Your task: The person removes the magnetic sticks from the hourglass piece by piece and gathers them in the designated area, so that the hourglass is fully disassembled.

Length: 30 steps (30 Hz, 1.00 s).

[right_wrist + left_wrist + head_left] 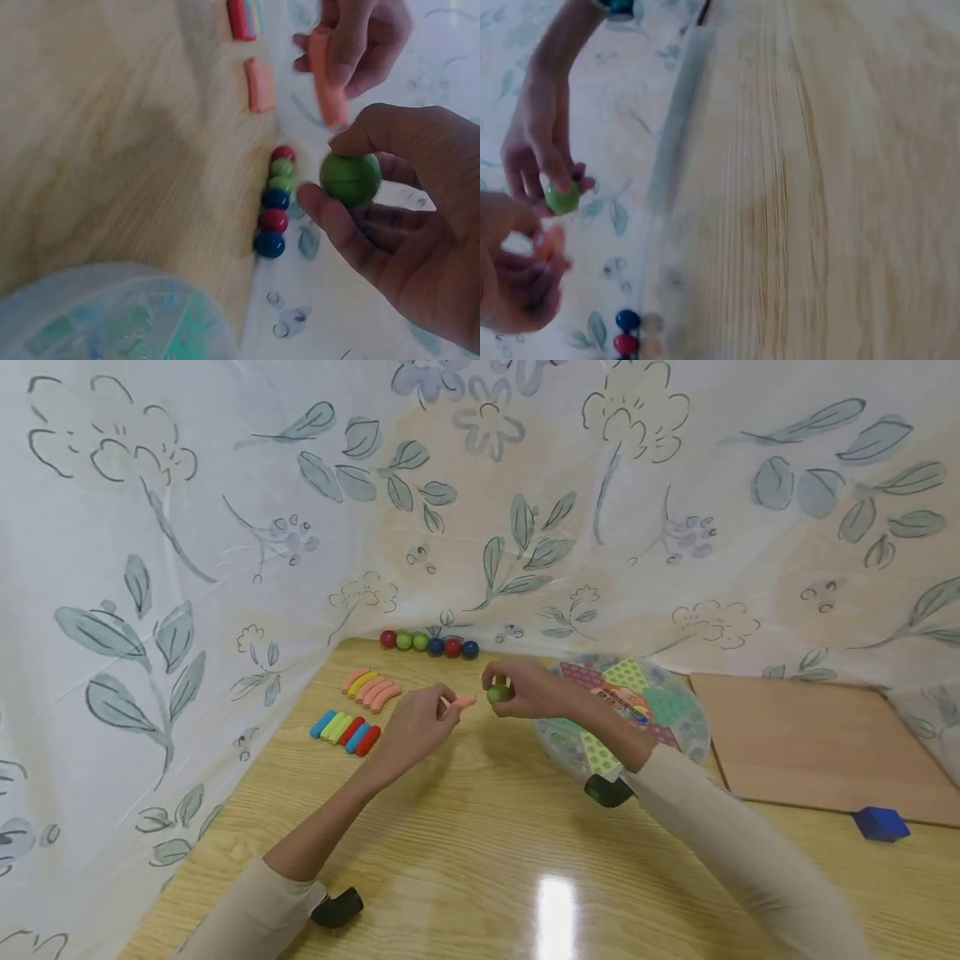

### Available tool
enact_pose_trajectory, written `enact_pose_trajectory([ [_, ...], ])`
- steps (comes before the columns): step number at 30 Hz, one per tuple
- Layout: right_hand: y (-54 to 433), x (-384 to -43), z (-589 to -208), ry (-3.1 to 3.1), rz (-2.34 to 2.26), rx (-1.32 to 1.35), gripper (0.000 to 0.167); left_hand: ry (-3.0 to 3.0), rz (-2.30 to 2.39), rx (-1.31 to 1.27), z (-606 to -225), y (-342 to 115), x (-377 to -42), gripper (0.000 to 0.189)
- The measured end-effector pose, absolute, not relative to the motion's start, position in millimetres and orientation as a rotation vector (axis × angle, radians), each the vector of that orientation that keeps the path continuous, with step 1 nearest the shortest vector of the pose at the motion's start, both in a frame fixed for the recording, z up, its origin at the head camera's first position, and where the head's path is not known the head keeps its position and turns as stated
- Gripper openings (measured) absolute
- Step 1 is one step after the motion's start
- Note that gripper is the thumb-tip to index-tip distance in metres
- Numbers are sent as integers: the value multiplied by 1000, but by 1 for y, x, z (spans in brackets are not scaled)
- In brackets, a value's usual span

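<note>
Between thumb and fingers my right hand holds a green ball. Just left of it, my left hand pinches a curved orange piece by one end, its free end pointing toward the ball. Both hands are raised above the wooden table, close together, and the two things look slightly apart. Behind the left hand lies a row of curved pieces, orange with one yellow. Nearer is a row of straight blue, green and red pieces. A row of red, green and blue balls lies along the back edge.
A round clear container with a colourful star-patterned lid stands under and behind the right forearm. Farther right lies a flat wooden board, with a blue block at its front edge. Floral cloth hangs behind the table.
</note>
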State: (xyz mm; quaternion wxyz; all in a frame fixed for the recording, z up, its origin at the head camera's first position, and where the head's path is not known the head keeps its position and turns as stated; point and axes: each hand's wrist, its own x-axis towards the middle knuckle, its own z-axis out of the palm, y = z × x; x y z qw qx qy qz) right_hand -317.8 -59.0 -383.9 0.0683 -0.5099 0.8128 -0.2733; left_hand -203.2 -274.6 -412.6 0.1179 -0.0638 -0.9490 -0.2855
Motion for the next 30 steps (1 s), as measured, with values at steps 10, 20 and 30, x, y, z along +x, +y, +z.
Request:
enact_pose_trajectory([
  [10, -98, -410, -428, 2726, -780, -1033, 32, -2771, -100, 108, -429, -326, -225, 42],
  [20, -122, -430, -452, 2710, -857, -931, 41, -2877, 30, 188, -446, -340, -229, 42],
  [30, -132, -431, -460, 2728, -874, -893, 55, -2880, 19, 167, -449, -349, -228, 27],
])
